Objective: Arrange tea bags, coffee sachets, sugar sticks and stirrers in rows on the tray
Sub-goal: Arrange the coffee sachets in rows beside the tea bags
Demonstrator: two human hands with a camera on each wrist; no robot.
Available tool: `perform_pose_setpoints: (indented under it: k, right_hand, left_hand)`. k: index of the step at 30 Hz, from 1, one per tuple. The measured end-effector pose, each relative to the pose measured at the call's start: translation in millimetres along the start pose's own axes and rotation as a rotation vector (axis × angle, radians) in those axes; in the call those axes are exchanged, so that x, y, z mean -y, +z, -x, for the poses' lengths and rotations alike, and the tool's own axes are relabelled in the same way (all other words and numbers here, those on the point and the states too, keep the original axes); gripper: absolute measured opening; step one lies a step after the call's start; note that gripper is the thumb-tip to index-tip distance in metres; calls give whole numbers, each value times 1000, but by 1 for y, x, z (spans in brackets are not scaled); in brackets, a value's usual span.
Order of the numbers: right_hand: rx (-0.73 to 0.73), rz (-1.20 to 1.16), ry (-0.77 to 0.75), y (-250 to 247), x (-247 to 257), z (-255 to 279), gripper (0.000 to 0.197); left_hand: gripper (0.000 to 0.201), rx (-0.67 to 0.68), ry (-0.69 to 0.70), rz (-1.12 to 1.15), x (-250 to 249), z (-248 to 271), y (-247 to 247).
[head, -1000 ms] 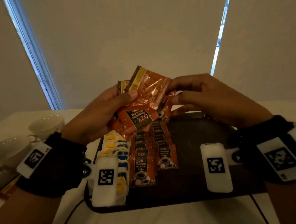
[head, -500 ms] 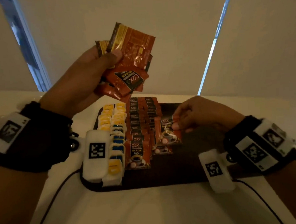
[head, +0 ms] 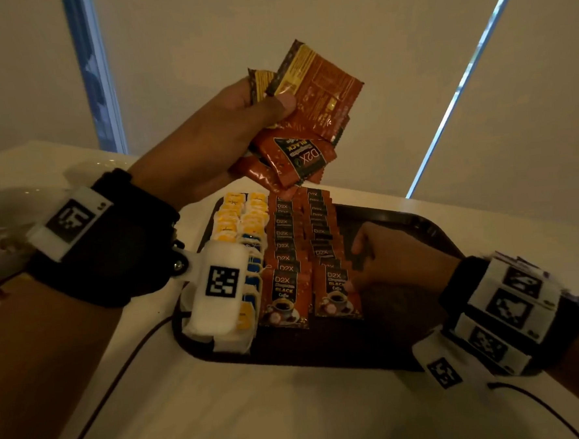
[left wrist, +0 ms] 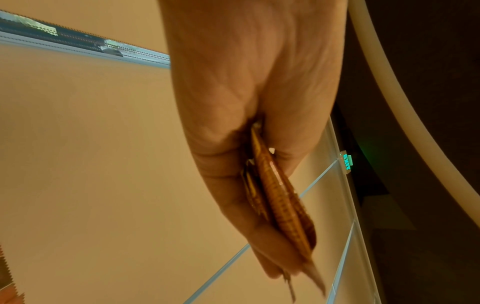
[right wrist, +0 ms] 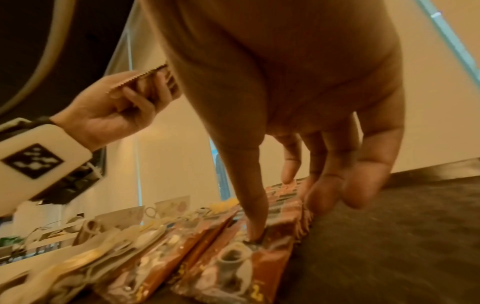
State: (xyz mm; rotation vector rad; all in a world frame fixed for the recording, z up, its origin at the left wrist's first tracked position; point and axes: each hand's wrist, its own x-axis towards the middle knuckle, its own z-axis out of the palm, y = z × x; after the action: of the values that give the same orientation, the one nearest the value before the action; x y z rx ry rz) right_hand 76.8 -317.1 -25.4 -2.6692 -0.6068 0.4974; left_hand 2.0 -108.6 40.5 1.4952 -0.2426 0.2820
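Observation:
My left hand [head: 271, 112] is raised above the tray's far end and grips a fan of several orange coffee sachets [head: 312, 116], seen edge-on in the left wrist view as sachets [left wrist: 280, 205]. On the dark tray [head: 420, 225] lie two rows of tea bags [head: 244, 222] and two rows of overlapping coffee sachets [head: 287, 253]. My right hand [head: 362, 265] is down at the second row. Its thumb [right wrist: 255, 230] presses on the front sachet [head: 336, 292], and its other fingers [right wrist: 319, 199] touch the row's right edge.
The tray's right half [head: 389, 321] is bare dark surface. White cups [right wrist: 171, 205] stand on the white table [head: 259, 407] left of the tray. Cables [head: 121, 375] run across the table in front.
My right hand took one sachet from the bundle, brought it down and laid it at the front of the second coffee row. The left hand stays raised with the rest.

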Motion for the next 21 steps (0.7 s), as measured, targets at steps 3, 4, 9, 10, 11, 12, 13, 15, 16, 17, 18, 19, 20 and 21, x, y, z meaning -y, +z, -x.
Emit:
perform_pose_setpoints:
  k: [3,4,9,10,11,12,13,15,16,17,18,19,20,21]
  right_hand:
    - [3,129,-173,2,7,8,39]
    - [33,188,-208,5,9,11,42]
    - [112,308,-265,14,11,14,66]
    - [117,291,-282,14,11,14,64]
    - [123,280,-297,14,11,13,62]
    - [127,274,-307,14,11,12,61]
    - [129,271,-316,14,10,11,59]
    - [133,264,-326,14,10,9,55]
    - [129,263,-332,15,9,7,53]
    - [122,261,-338,15,8,5,52]
    - [113,259,-342,15,7,2,51]
    - [106,257,-343,15,7,0,50]
    - [98,259,-346,14,7,-1,48]
    - [93,261,-351,14,7,-2,46]
  left_hand:
    - [17,-2,-3,-19,0,1,0]
    - [15,0,-3,-25,0,1,0]
    - [14,10,3,-34,-1,2,3]
    - [14,6,4,-31,-2,2,2]
    - [14,1,5,-26,-2,2,2]
    - [14,-4,5,-21,-2,2,1]
    - [14,-8,5,-17,-2,1,0]
    - [14,-10,3,-14,-2,1,0]
    - [13,-10,3,-13,-2,1,0]
    - [13,-9,4,-11,-2,1,0]
    - [13,-9,6,-9,-1,1,0]
    - [14,-9,10,-9,-2,1,0]
    - [14,-11,12,-11,-2,1,0]
    - [14,-12,12,-13,-2,1,-1]
